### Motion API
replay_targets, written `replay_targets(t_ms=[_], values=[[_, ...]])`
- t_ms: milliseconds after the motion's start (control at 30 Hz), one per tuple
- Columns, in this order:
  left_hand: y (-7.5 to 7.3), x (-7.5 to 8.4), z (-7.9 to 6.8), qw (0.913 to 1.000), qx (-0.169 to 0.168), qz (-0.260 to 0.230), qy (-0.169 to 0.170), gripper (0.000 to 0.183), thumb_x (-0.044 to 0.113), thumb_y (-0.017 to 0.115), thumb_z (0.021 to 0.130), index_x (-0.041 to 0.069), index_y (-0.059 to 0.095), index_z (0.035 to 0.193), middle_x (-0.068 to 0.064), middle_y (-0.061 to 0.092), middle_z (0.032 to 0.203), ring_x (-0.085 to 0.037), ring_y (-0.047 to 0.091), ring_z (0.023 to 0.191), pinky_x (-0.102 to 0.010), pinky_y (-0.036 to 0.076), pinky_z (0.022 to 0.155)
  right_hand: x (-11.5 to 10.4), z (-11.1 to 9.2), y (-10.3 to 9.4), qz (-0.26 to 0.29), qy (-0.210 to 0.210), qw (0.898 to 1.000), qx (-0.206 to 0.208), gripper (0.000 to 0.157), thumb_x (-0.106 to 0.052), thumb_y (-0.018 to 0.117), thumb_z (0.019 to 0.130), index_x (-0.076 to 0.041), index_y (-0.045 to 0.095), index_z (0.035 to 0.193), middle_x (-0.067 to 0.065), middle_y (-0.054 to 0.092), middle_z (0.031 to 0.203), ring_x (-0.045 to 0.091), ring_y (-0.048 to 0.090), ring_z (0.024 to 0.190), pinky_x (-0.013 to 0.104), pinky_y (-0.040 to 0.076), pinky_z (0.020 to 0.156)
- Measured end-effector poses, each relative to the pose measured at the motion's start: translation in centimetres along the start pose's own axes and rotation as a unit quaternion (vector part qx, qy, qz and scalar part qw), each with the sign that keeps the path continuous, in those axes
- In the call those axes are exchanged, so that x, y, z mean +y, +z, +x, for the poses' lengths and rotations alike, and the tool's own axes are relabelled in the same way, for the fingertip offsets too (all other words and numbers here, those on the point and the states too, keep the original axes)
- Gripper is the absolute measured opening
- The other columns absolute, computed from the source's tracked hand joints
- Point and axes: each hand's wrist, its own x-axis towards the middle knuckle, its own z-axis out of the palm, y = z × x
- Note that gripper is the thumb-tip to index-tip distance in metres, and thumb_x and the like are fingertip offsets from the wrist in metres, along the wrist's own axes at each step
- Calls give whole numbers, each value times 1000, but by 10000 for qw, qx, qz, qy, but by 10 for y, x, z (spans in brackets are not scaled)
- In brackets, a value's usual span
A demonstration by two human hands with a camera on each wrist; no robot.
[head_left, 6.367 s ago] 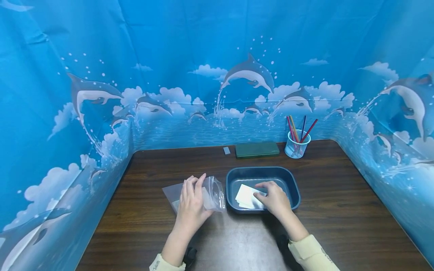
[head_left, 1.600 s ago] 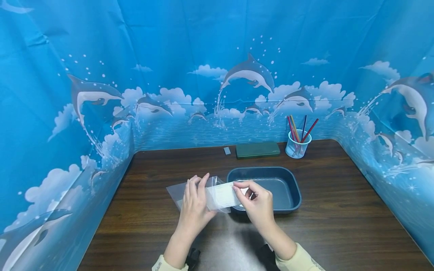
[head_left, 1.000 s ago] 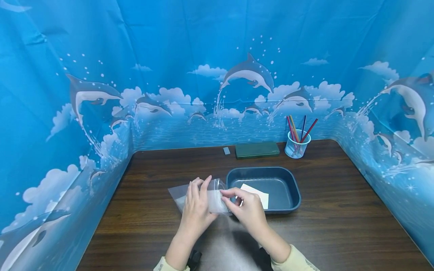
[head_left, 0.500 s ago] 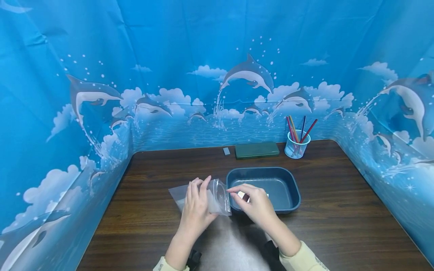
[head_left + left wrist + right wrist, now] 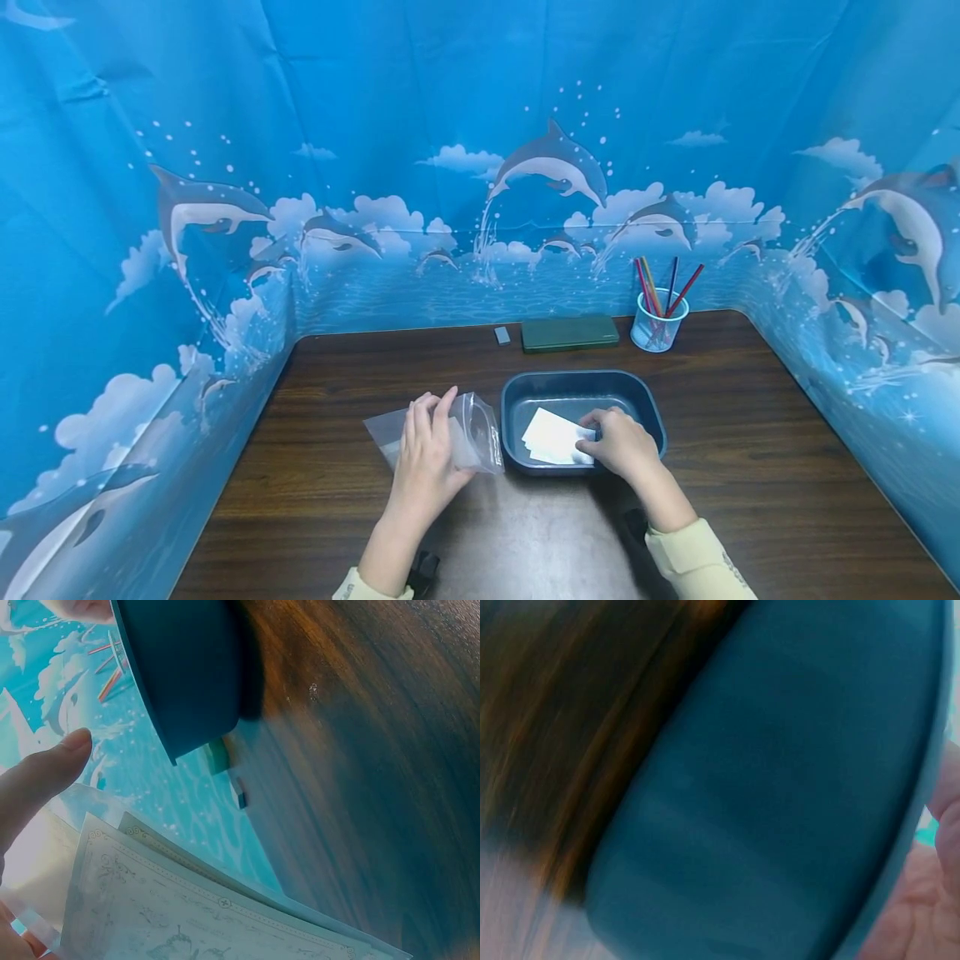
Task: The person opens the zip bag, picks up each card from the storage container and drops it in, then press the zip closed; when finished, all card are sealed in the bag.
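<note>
A clear zip bag (image 5: 477, 433) lies in my left hand (image 5: 426, 454), its mouth turned toward the tray. Through the plastic, the left wrist view shows pale printed cards (image 5: 172, 900) with ornamental borders, and the left thumb (image 5: 56, 772) held up beside them. Several white cards (image 5: 553, 435) lie fanned in the dark blue tray (image 5: 577, 377). At their right edge is my right hand (image 5: 622, 442), reaching over the tray's near rim, thumb and forefinger bent and a little apart. In the right wrist view the tray's outer wall (image 5: 780, 772) hides most of that hand.
A green case (image 5: 570, 333) lies behind the tray, with a small grey-blue block (image 5: 502, 336) to its left. At the back right stands a light blue mesh cup (image 5: 658, 327) of pencils. A dolphin-printed curtain (image 5: 420, 125) encloses the dark wooden table (image 5: 322, 500).
A white card went into the bag between my right fingers, which then let go. My right hand has since moved right, back over the cards in the tray. The left hand shifted slightly left.
</note>
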Motion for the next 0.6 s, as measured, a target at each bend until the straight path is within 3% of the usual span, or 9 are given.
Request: replay_targets(t_ms=[167,367,600], values=[[0,0,-1,10000,-20,-4,-15,122,29,98,44,7,33,145,-19,39,130,-34,32,129,-52,33,106,9,7,0,-192,227,9996,12,41,-28,85,72,-11,71,106,13,62,107,29,59,87,43,51,60],[0,-1,-2,10000,-43,-33,-70,122,28,98,44,7,33,145,-19,39,130,-34,32,129,-52,32,106,11,13,6,-416,167,9987,-262,51,-33,90,63,-11,70,105,12,62,102,26,57,83,43,50,60],[0,-1,-2,10000,19,-66,-44,122,28,98,44,7,34,145,-19,39,129,-34,33,128,-51,33,106,12,18,11,-226,281,9982,-475,53,-36,91,61,-10,65,100,7,54,91,24,51,78,41,47,59]])
